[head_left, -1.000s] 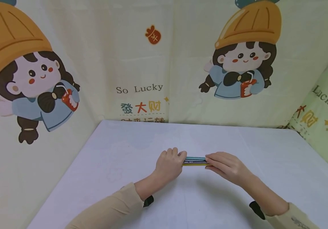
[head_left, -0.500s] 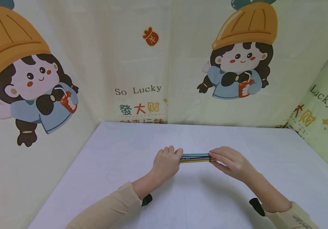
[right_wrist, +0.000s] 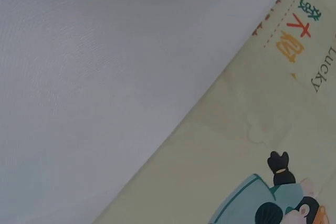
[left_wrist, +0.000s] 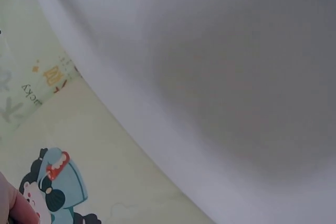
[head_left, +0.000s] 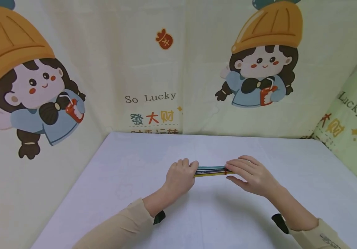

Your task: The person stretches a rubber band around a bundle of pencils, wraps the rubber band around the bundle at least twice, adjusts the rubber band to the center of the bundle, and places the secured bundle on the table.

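In the head view, my left hand point(head_left: 179, 178) grips the left end of a small bundle of pencils point(head_left: 210, 170), held level above the table. Teal, dark and yellow barrels show, and the left ends are hidden in the fist. A thin red band point(head_left: 225, 171) crosses the bundle near its right end. At that end my right hand point(head_left: 254, 176) has its fingers lying along the far side, while the thumb stands a little apart below. The left wrist view catches only a bit of the left hand point(left_wrist: 16, 205) in the corner; the right wrist view has no hand.
A white-covered table point(head_left: 153, 152) spreads beneath both hands. Behind it hangs a cream curtain point(head_left: 203, 117) printed with cartoon figures and lettering, continuing along both sides. Dark wrist pieces point(head_left: 279, 223) show under the forearms.
The bundle and left hand have shifted slightly left. My right hand has slid out to the right, uncovering the red band, then its thumb has come away from the pencils.
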The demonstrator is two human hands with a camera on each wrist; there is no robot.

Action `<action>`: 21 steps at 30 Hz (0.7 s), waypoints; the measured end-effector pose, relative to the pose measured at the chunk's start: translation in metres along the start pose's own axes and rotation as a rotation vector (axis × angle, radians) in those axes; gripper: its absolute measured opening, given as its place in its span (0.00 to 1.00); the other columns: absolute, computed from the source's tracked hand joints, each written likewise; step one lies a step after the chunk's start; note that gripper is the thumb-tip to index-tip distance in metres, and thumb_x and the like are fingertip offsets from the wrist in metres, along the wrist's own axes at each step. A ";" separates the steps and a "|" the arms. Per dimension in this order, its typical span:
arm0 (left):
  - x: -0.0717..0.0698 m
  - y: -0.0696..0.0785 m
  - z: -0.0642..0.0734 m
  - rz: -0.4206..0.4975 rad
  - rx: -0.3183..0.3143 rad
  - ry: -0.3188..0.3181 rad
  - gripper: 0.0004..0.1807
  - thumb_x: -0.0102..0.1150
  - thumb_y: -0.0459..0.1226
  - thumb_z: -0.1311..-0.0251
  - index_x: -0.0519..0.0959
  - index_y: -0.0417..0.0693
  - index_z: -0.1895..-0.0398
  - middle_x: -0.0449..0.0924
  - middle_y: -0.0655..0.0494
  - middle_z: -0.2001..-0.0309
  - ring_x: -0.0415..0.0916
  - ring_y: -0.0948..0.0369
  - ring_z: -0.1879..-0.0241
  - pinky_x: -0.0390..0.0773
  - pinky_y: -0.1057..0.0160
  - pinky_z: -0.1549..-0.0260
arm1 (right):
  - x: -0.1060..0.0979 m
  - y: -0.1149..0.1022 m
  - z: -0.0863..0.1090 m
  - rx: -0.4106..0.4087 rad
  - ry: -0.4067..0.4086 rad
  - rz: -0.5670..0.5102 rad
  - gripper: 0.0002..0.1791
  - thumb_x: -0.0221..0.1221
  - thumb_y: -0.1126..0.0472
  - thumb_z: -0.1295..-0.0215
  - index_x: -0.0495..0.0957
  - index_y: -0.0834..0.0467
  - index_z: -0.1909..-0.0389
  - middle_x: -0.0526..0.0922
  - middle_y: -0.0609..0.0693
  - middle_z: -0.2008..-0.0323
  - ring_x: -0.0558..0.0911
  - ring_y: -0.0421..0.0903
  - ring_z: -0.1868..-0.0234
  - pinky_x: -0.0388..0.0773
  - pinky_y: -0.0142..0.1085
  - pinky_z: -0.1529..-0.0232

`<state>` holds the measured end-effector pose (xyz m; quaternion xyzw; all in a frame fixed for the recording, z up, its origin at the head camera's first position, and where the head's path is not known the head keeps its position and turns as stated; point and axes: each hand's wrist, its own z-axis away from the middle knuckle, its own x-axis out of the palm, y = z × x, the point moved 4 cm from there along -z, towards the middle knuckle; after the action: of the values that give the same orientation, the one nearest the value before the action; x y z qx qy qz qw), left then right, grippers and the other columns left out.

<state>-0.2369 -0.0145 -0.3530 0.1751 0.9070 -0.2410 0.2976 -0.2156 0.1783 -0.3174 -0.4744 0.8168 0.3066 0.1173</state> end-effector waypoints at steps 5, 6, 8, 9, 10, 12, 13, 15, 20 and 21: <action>0.000 -0.001 0.001 0.001 0.004 -0.018 0.07 0.59 0.35 0.53 0.69 0.49 0.80 0.67 0.56 0.85 0.61 0.63 0.88 0.53 0.71 0.89 | 0.000 0.001 0.000 -0.018 0.029 -0.070 0.15 0.52 0.60 0.35 0.81 0.68 0.71 0.83 0.55 0.71 0.80 0.46 0.74 0.76 0.36 0.69; 0.000 -0.001 0.001 0.000 0.002 -0.017 0.08 0.59 0.34 0.53 0.69 0.49 0.80 0.67 0.56 0.86 0.61 0.63 0.88 0.53 0.71 0.89 | 0.002 0.001 0.000 -0.019 0.028 -0.079 0.15 0.52 0.60 0.35 0.81 0.68 0.72 0.83 0.55 0.71 0.80 0.46 0.74 0.76 0.36 0.69; -0.001 0.000 0.002 0.003 -0.002 -0.012 0.08 0.59 0.34 0.54 0.69 0.49 0.81 0.66 0.56 0.86 0.60 0.64 0.88 0.51 0.71 0.89 | 0.004 0.000 0.002 -0.009 0.024 -0.084 0.16 0.52 0.59 0.34 0.81 0.68 0.72 0.83 0.56 0.71 0.80 0.46 0.74 0.77 0.36 0.69; -0.001 0.000 0.002 0.000 -0.008 -0.009 0.08 0.59 0.33 0.54 0.69 0.48 0.81 0.66 0.56 0.86 0.59 0.64 0.88 0.51 0.71 0.89 | 0.005 -0.001 0.003 -0.001 0.025 -0.078 0.17 0.52 0.59 0.34 0.81 0.68 0.71 0.83 0.55 0.71 0.80 0.46 0.74 0.77 0.37 0.69; -0.001 0.000 0.002 -0.004 -0.012 -0.006 0.07 0.58 0.33 0.55 0.69 0.48 0.81 0.65 0.56 0.87 0.58 0.64 0.88 0.50 0.71 0.89 | 0.006 -0.001 0.004 0.008 0.029 -0.073 0.17 0.52 0.59 0.34 0.81 0.68 0.71 0.83 0.56 0.71 0.80 0.46 0.74 0.77 0.37 0.69; 0.000 0.001 0.002 -0.011 -0.016 -0.003 0.08 0.57 0.32 0.55 0.68 0.48 0.81 0.64 0.56 0.87 0.57 0.64 0.88 0.49 0.70 0.89 | 0.008 -0.001 0.006 0.026 0.034 -0.066 0.17 0.51 0.58 0.34 0.81 0.68 0.71 0.83 0.56 0.71 0.80 0.46 0.74 0.76 0.38 0.69; 0.001 0.001 0.002 -0.014 -0.015 -0.005 0.07 0.57 0.32 0.54 0.68 0.48 0.81 0.64 0.56 0.87 0.56 0.64 0.88 0.49 0.70 0.89 | 0.009 -0.001 0.008 0.031 0.031 -0.061 0.17 0.51 0.58 0.34 0.81 0.68 0.70 0.83 0.56 0.70 0.80 0.46 0.73 0.76 0.38 0.69; 0.003 0.001 0.002 -0.021 -0.012 -0.009 0.07 0.57 0.32 0.54 0.68 0.48 0.81 0.64 0.56 0.87 0.56 0.64 0.88 0.49 0.70 0.89 | 0.011 -0.002 0.010 0.034 0.026 -0.058 0.17 0.51 0.58 0.34 0.81 0.67 0.70 0.83 0.55 0.70 0.80 0.46 0.73 0.76 0.38 0.69; 0.006 0.002 0.004 -0.020 -0.006 -0.017 0.07 0.57 0.34 0.54 0.69 0.49 0.82 0.65 0.56 0.87 0.59 0.64 0.89 0.50 0.70 0.90 | 0.018 -0.004 0.013 0.032 -0.006 -0.069 0.17 0.50 0.58 0.33 0.81 0.67 0.69 0.83 0.55 0.69 0.80 0.44 0.72 0.77 0.38 0.70; 0.006 0.003 0.004 -0.017 -0.002 -0.013 0.07 0.58 0.34 0.54 0.69 0.49 0.82 0.66 0.56 0.87 0.60 0.63 0.89 0.51 0.70 0.90 | 0.019 -0.005 0.013 0.029 -0.015 -0.068 0.17 0.50 0.58 0.33 0.81 0.66 0.68 0.83 0.54 0.68 0.80 0.44 0.72 0.77 0.38 0.70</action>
<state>-0.2382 -0.0137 -0.3605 0.1655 0.9067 -0.2437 0.3018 -0.2226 0.1711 -0.3386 -0.4978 0.8036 0.2943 0.1406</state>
